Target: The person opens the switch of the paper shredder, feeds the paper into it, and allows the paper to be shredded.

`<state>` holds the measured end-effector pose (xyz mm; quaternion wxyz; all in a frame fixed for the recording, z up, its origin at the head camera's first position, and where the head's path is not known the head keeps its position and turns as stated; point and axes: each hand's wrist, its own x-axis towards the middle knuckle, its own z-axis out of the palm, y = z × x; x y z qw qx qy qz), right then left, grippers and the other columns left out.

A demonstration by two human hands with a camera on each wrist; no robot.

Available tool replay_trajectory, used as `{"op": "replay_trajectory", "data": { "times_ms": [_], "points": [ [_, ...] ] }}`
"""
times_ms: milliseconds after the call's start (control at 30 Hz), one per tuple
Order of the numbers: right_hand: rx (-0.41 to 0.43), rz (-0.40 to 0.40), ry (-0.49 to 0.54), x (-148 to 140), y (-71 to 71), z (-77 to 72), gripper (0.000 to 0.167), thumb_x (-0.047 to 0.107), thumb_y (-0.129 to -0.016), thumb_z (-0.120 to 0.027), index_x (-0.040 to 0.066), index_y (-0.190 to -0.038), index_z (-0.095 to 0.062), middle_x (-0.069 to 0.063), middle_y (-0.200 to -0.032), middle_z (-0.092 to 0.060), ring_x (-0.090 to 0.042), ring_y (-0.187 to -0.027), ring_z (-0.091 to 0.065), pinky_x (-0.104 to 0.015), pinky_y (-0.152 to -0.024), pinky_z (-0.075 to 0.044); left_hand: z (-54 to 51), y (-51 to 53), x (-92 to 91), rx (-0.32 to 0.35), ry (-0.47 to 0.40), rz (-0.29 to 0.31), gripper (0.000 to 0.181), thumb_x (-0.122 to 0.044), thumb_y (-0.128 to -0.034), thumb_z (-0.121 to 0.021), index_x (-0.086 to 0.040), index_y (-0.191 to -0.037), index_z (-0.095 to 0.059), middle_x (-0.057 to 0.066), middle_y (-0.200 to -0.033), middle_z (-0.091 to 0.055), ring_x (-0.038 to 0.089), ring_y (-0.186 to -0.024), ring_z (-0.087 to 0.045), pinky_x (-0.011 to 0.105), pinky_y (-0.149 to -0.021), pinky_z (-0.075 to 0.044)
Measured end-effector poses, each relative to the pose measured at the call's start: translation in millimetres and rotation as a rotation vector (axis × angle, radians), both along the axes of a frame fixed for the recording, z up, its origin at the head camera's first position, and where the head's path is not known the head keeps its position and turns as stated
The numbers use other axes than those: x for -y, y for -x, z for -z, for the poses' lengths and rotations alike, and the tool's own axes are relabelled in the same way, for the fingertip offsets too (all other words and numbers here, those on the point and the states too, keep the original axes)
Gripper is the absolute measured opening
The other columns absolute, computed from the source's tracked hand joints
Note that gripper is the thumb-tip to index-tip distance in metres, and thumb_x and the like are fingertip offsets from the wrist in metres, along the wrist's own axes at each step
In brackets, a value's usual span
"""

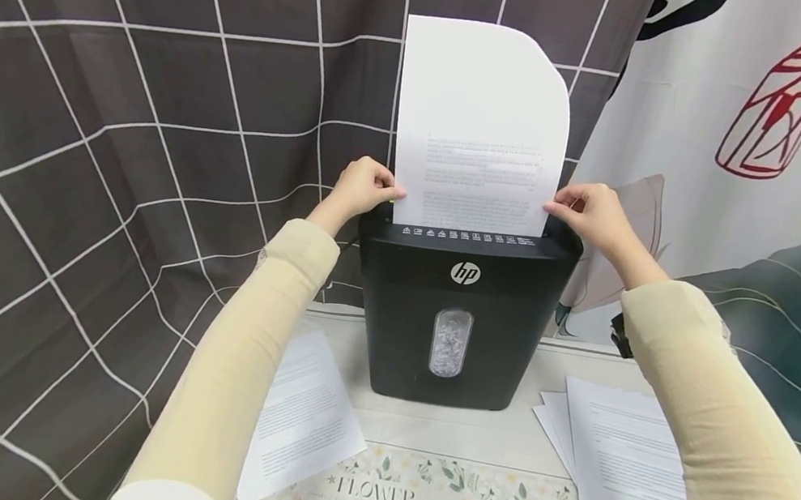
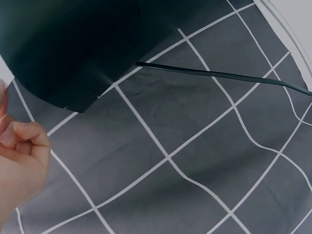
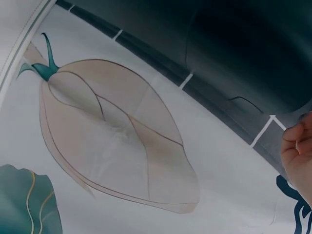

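A printed sheet of paper (image 1: 482, 128) stands upright in the top slot of a black HP paper shredder (image 1: 409, 308), its upper right corner bending back. My left hand (image 1: 365, 185) pinches the sheet's left edge just above the slot. On the opposite edge, at about the same height, my right hand (image 1: 588, 209) pinches the paper between thumb and fingers. Behind the small front window (image 1: 451, 343) lie white shreds. In the left wrist view the left hand (image 2: 22, 151) shows curled fingers beside the dark shredder body; the right wrist view catches only part of the right hand (image 3: 300, 156).
One printed page (image 1: 302, 419) lies left of the shredder, and a few overlapping pages (image 1: 630, 470) lie on the right. A floral mat (image 1: 447, 499) covers the table's front. Behind hangs a dark checked curtain (image 1: 254, 104). A black cable (image 2: 219, 74) runs from the shredder.
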<state>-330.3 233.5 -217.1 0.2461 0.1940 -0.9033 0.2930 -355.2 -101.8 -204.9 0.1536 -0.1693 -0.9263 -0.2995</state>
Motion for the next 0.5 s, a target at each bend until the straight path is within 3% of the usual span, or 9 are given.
{"op": "replay_trajectory", "data": {
  "times_ms": [500],
  "points": [
    [0.063, 0.000, -0.083, -2.2, 2.0, 8.7, 0.015, 0.009, -0.084, -0.069, -0.004, -0.079, -0.065, -0.008, -0.065, -0.058, -0.010, -0.056, -0.041, -0.021, -0.053, -0.032, 11.4, 1.0, -1.0, 0.043, 0.059, 0.023, 0.021, -0.022, -0.0844, -0.071, -0.001, -0.082, -0.072, -0.006, -0.048, -0.039, 0.008, -0.051, -0.038, 0.021, -0.052, -0.028]
  ]
}}
